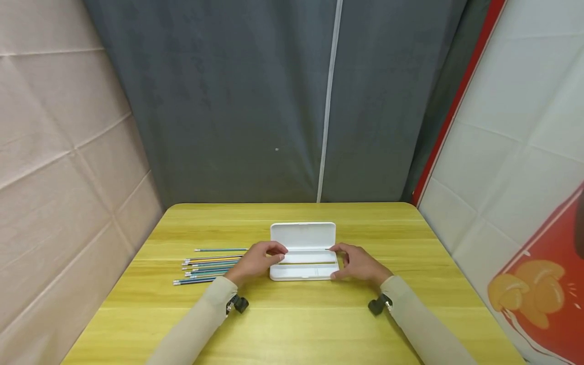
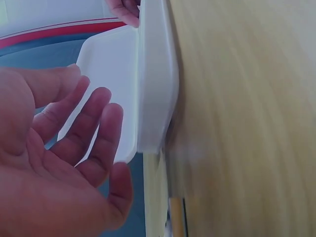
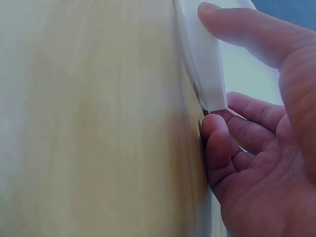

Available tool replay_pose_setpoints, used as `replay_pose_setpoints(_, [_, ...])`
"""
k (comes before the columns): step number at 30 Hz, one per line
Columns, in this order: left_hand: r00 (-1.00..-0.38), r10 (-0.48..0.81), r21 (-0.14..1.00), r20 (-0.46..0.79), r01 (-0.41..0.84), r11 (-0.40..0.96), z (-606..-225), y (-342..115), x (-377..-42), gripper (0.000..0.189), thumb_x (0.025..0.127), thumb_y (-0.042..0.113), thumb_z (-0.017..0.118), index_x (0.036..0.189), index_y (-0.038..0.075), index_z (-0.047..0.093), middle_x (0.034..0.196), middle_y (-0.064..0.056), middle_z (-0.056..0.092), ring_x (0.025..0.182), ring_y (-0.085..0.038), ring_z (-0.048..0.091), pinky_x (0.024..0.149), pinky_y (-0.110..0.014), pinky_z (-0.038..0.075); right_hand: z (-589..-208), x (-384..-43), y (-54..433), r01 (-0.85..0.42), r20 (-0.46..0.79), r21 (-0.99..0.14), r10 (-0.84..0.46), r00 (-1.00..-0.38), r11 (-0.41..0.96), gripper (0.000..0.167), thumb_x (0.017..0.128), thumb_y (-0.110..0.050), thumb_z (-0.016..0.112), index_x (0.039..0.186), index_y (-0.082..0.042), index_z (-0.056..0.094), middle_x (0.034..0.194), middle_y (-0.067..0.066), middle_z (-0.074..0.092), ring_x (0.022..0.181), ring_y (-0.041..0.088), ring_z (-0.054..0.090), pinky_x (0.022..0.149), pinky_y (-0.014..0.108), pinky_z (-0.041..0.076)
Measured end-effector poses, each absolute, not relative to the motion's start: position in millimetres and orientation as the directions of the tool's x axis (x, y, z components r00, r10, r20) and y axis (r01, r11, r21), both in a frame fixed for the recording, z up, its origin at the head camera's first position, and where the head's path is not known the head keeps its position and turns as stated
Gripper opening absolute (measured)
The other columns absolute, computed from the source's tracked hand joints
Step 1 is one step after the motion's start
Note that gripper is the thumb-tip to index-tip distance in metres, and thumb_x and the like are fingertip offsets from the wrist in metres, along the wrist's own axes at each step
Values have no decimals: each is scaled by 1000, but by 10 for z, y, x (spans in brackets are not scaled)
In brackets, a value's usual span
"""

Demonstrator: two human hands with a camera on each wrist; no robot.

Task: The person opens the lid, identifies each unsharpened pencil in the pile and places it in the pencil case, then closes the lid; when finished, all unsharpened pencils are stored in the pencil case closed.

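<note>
A white pencil case lies on the table with its lid raised at the back. One pencil lies lengthwise inside. My left hand hovers over the case's left end; in the left wrist view its fingers are loosely bent and hold nothing. My right hand grips the right end of the case, thumb near the front corner and index finger toward the hinge. In the right wrist view the thumb lies along the white wall, with the other fingers curled around the end.
Several pencils in blue, yellow and other colours lie to the left of the case, partly behind my left hand. The wooden table backs onto a grey curtain, with pale cloth walls on both sides.
</note>
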State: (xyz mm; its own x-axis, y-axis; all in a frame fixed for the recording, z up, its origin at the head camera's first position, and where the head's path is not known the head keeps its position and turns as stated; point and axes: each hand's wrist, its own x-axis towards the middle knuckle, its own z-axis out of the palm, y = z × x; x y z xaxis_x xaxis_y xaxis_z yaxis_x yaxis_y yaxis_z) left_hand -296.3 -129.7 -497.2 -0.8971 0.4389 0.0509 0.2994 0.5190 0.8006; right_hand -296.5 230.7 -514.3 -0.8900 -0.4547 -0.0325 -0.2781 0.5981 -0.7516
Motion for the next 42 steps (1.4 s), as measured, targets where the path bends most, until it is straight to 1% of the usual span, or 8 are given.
replay_pose_setpoints(4, [-906,421,805,43,281,522,-4931,-1406,-2933,22,107,28,66,122,16,75,112,7,73,106,-15,65,94,-38,54,-5148,-2972,2304,-282,-32,-746,-456,-889,603,79,76,-38,97,143,-18,61,77,-2,53,69,13,49,60,25,42])
replay_pose_setpoints(9, [-915,400,801,44,271,533,-4899,-1592,-2917,26,107,34,66,126,19,74,117,6,73,110,-16,65,92,-36,53,-5151,-2975,2304,-284,-32,-744,-456,-889,605,79,76,-38,97,143,-18,61,77,-2,53,69,13,49,60,26,43])
replay_pose_setpoints(12, [-920,391,816,38,254,519,-4879,-1724,-2905,32,107,38,65,130,18,73,124,-1,73,112,-18,65,90,-37,55,-5147,-2975,2305,-284,-30,-748,-458,-888,600,79,76,-38,97,143,-18,61,78,-1,54,69,13,50,60,26,43])
replay_pose_setpoints(16, [-921,388,827,30,241,508,-4883,-1884,-2900,40,107,41,63,136,13,70,133,-9,71,114,-19,65,92,-39,56,-5145,-2972,2319,-284,-28,-747,-455,-890,601,79,75,-38,97,143,-18,61,78,0,56,69,13,50,60,26,43])
replay_pose_setpoints(22, [-938,345,826,24,213,522,-4891,-2109,-2886,43,107,41,63,138,11,67,134,-11,70,115,-21,65,95,-40,55,-5149,-2966,2335,-287,-25,-744,-455,-890,603,81,74,-40,98,142,-18,62,77,-1,55,69,13,50,60,25,43])
replay_pose_setpoints(32, [-965,258,795,39,187,577,-4853,-2497,-2843,42,108,38,63,139,9,66,135,-11,70,119,-25,65,97,-44,55,-5155,-2967,2337,-269,-38,-756,-449,-893,598,80,75,-39,97,143,-18,61,79,0,55,71,15,50,60,26,43])
replay_pose_setpoints(38, [-970,239,768,50,190,612,-4856,-2684,-2834,39,109,31,62,139,6,65,136,-14,69,121,-30,65,96,-43,56,-5150,-2964,2346,-273,-38,-750,-451,-892,603,80,75,-40,97,143,-18,61,79,0,55,71,15,51,61,26,44])
replay_pose_setpoints(42, [-974,221,747,56,188,637,-4849,-2796,-2834,36,109,26,62,139,5,65,132,-15,70,119,-31,66,95,-45,56,-5155,-2964,2353,-278,-32,-747,-451,-892,603,80,74,-40,98,143,-18,61,78,-1,55,69,13,50,60,25,43])
